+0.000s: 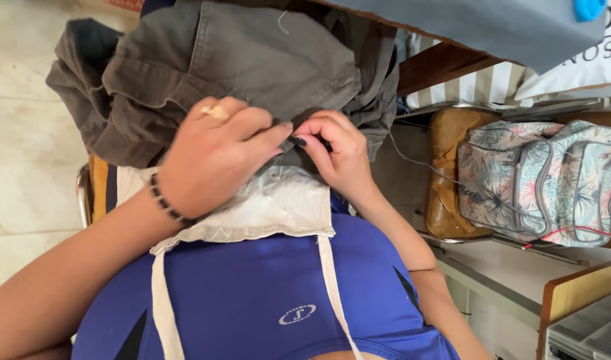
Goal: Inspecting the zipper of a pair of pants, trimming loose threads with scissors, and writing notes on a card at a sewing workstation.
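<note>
In the middle of the frame the left hand (215, 157), wearing a gold ring and a dark beaded bracelet, and the right hand (335, 153) with dark-painted nails meet fingertip to fingertip, both pinching a fold of the crumpled grey-brown cotton garment (239, 60) that fills the upper centre and spills to the upper left. Just below the hands lies a white apron bib (279, 207) with cloth straps over a blue shirt, and at the right a floral pastel backpack (545, 180) rests on a tan-cushioned chair (445, 167).
</note>
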